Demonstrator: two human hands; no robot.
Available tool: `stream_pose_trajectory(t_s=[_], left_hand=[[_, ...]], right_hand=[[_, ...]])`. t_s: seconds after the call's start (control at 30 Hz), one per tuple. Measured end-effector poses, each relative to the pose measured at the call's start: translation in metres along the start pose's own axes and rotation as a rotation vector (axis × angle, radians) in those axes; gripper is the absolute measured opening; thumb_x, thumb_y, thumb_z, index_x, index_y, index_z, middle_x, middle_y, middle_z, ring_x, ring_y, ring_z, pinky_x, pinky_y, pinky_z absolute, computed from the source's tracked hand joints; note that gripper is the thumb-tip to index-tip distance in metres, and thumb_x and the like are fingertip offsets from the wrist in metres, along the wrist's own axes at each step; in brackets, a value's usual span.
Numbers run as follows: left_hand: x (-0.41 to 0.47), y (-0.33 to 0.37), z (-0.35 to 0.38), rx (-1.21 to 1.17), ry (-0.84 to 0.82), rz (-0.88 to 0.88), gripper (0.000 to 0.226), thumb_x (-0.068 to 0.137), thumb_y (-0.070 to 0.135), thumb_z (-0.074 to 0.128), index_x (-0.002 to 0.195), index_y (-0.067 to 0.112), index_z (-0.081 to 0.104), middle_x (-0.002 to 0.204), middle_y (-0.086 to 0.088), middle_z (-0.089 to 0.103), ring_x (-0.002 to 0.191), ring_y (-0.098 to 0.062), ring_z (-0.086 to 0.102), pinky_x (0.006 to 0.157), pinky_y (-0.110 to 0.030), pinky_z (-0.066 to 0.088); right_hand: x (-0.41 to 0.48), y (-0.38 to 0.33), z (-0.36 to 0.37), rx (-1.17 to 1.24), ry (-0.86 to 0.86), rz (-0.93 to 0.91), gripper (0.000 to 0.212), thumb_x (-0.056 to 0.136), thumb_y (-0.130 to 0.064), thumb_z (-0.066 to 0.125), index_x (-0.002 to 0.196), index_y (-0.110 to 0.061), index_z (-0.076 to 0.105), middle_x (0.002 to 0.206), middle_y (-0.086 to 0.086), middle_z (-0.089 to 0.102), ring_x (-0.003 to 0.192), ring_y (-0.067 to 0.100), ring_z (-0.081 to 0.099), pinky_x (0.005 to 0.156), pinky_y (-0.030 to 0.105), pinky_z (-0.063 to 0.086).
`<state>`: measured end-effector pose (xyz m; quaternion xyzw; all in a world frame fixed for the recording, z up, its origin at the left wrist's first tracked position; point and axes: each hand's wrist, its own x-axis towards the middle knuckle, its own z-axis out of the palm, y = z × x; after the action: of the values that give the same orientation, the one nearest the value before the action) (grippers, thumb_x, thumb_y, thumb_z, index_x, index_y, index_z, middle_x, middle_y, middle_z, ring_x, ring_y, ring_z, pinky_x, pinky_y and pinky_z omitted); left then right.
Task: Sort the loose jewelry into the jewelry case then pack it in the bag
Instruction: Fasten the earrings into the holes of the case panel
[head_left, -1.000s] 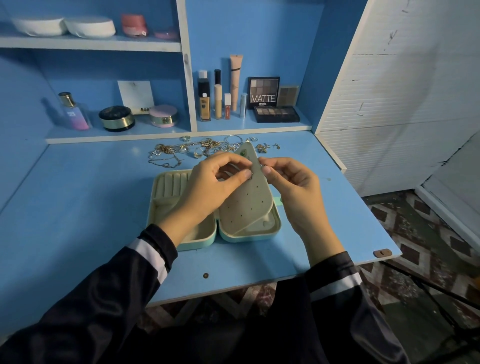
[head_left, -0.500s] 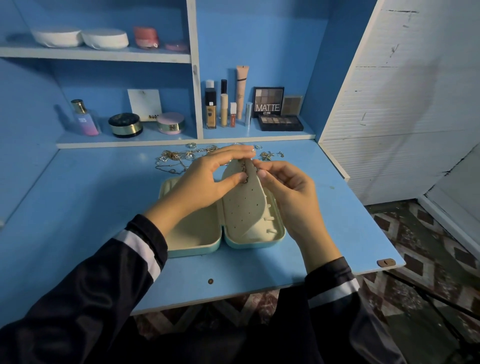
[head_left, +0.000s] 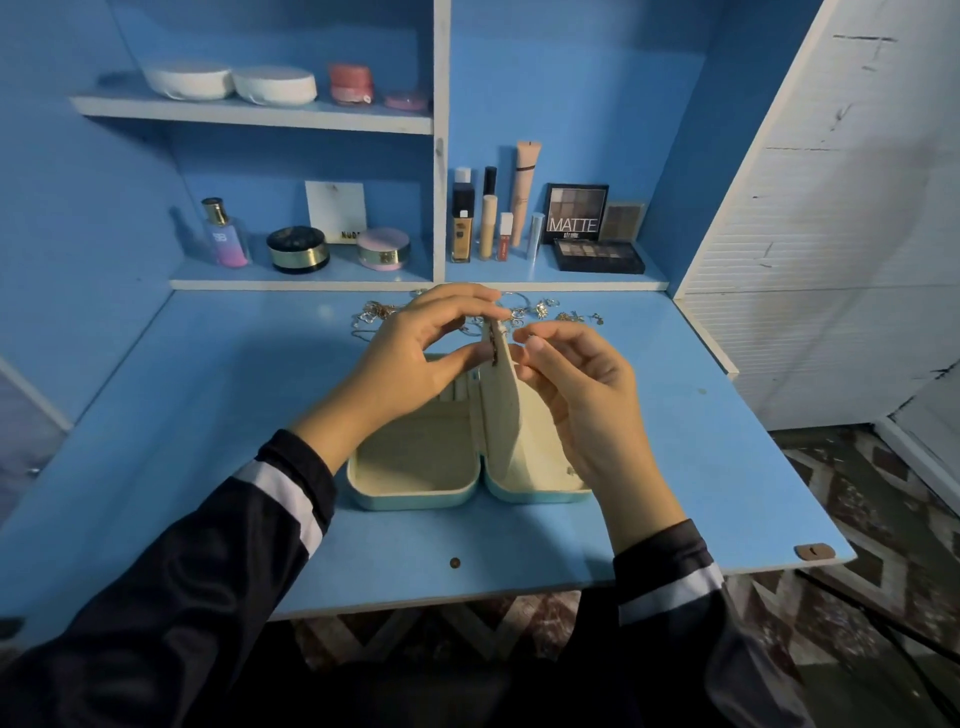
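A pale green jewelry case (head_left: 415, 493) lies open on the blue desk (head_left: 208, 415). Its perforated cream middle panel (head_left: 506, 415) stands upright between the two halves. My left hand (head_left: 415, 364) pinches the panel's top edge between thumb and fingers. A small dark earring (head_left: 493, 355) sits on the panel's left face by my thumb. My right hand (head_left: 587, 395) is curled at the panel's right face, its fingertips pinching where the earring passes through. Loose gold jewelry (head_left: 545, 312) lies in a row behind my hands, partly hidden.
Shelves at the back hold a perfume bottle (head_left: 223, 234), round compacts (head_left: 298, 249), makeup tubes (head_left: 488, 223) and a MATTE palette (head_left: 574, 215). A white slatted panel (head_left: 831, 260) borders the desk's right side. The desk's front edge (head_left: 519, 592) is near my sleeves.
The middle panel has swung from leaning over the right half to upright. Both hands have risen with it, and my view has moved closer.
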<state>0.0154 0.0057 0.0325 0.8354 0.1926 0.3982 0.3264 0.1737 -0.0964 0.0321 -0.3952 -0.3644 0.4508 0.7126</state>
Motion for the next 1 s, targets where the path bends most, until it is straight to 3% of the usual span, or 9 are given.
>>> stream_pose_trajectory(t_s=[0.13, 0.4, 1.0], left_hand=[[-0.003, -0.001, -0.002, -0.011, 0.009, -0.011, 0.032, 0.088, 0.008, 0.068, 0.119, 0.015, 0.065, 0.128, -0.003, 0.058, 0.127, -0.016, 0.054, 0.109, -0.037, 0.045], [-0.007, -0.002, -0.004, -0.08, 0.025, -0.022, 0.031, 0.087, 0.018, 0.067, 0.117, 0.021, 0.064, 0.129, -0.007, 0.057, 0.127, -0.021, 0.055, 0.109, -0.044, 0.044], [-0.007, 0.0, -0.004, -0.114, 0.017, -0.033, 0.032, 0.085, 0.015, 0.066, 0.117, 0.021, 0.062, 0.13, -0.008, 0.055, 0.128, -0.017, 0.054, 0.11, -0.04, 0.044]], right_hand=[[0.001, 0.005, 0.002, -0.063, 0.028, 0.01, 0.008, 0.09, 0.002, 0.06, 0.095, -0.002, 0.065, 0.093, 0.016, 0.064, 0.078, 0.016, 0.067, 0.075, 0.026, 0.053], [0.002, 0.009, 0.005, -0.139, 0.012, -0.001, 0.012, 0.087, 0.007, 0.062, 0.089, -0.003, 0.068, 0.078, 0.004, 0.067, 0.069, 0.013, 0.064, 0.07, 0.024, 0.053], [0.003, 0.012, 0.007, -0.189, -0.019, -0.034, 0.01, 0.086, 0.006, 0.065, 0.088, -0.002, 0.07, 0.075, 0.002, 0.071, 0.068, 0.012, 0.064, 0.07, 0.023, 0.052]])
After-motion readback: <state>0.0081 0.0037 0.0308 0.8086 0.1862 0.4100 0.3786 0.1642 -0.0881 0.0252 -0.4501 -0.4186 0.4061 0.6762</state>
